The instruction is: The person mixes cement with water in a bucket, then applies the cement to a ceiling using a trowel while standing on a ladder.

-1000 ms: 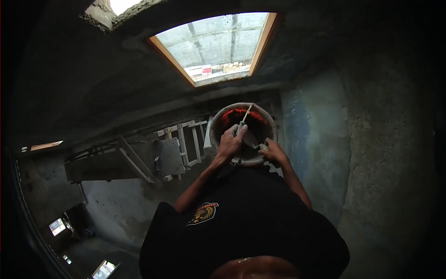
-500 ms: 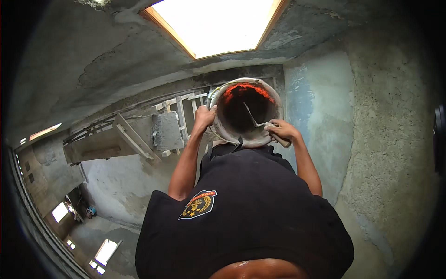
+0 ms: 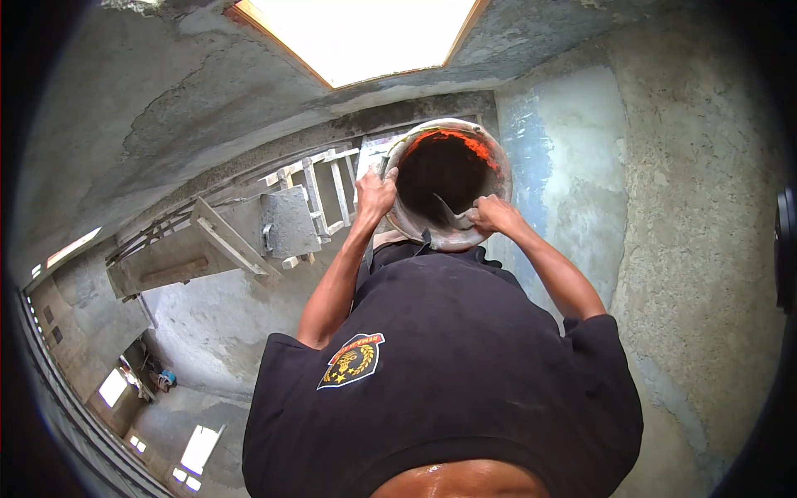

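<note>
A round bucket (image 3: 496,153) with a pale, mortar-smeared rim is tilted in front of my body, its dark inside showing and orange along the far wall. My left hand (image 3: 376,192) grips the bucket's rim or handle at the left side. At the lower right of the opening, my right hand (image 3: 496,214) is closed on a trowel (image 3: 448,211), whose blade reaches into the bucket. Most of the trowel's handle is hidden by my fingers.
A plank platform (image 3: 170,261) runs to the left, with a mortar-covered board (image 3: 289,222) on it. Wooden slats (image 3: 315,191) stand beside the bucket. A bright window opening (image 3: 365,37) is ahead, and a plastered wall (image 3: 581,158) rises at right.
The bucket is tipped further and sits slightly higher in view. My right hand has moved up and left with the trowel, and my left hand has shifted slightly right.
</note>
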Motion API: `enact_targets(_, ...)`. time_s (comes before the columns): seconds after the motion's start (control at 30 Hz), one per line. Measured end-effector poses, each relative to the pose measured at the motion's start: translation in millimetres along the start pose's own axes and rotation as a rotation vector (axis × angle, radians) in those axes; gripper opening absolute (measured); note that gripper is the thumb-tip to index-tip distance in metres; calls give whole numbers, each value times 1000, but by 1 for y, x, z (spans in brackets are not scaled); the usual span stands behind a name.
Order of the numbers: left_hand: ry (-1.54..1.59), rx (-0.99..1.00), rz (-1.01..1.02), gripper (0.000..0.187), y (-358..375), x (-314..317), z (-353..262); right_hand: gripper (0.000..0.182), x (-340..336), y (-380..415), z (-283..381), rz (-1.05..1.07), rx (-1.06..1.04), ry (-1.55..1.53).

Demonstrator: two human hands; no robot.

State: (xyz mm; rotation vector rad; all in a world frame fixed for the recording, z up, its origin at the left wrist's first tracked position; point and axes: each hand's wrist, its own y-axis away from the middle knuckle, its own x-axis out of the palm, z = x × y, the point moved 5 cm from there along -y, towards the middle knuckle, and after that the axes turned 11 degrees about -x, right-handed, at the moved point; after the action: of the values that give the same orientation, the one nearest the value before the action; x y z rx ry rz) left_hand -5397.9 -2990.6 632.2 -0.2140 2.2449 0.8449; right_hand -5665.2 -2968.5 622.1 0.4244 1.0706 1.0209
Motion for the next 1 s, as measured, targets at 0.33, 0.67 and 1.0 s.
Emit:
enact_targets(0.33, 67, 69, -12, 32, 18, -10, -21, 38, 25, -18, 10, -48, -201, -278)
enact_targets(0.67, 73, 94, 1, 35, 17, -8, -30, 37, 35, -22, -10, -127, -370, -395)
enact_targets(1.0, 14, -18, 1, 38, 11, -11, -21, 28, 19, 18, -20, -131, -344, -705)
